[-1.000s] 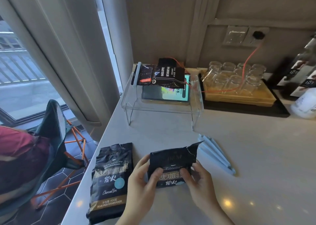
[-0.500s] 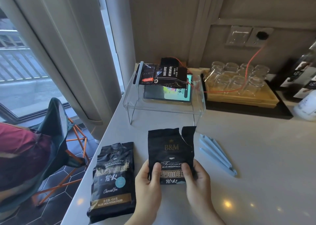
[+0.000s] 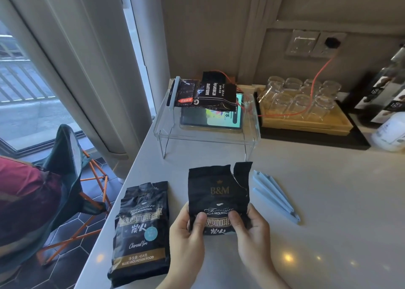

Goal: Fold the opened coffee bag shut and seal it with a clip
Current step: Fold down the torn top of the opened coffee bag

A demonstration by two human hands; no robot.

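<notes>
The opened black coffee bag stands upright on the pale counter, its torn top unfolded and ragged at the upper right. My left hand grips its lower left side, thumb on the front. My right hand grips the lower right side the same way. Several pale blue sealing clips lie on the counter just right of the bag, untouched. A second black coffee bag lies flat to the left, near the counter edge.
A clear acrylic stand behind holds a tablet and another clipped coffee bag. A wooden tray of upturned glasses sits back right, with bottles at far right. The counter's left edge drops to a folding chair.
One second ago the bag's top was folded down toward me. It has since been unfolded and now stands straight. Both hands stay on its lower part.
</notes>
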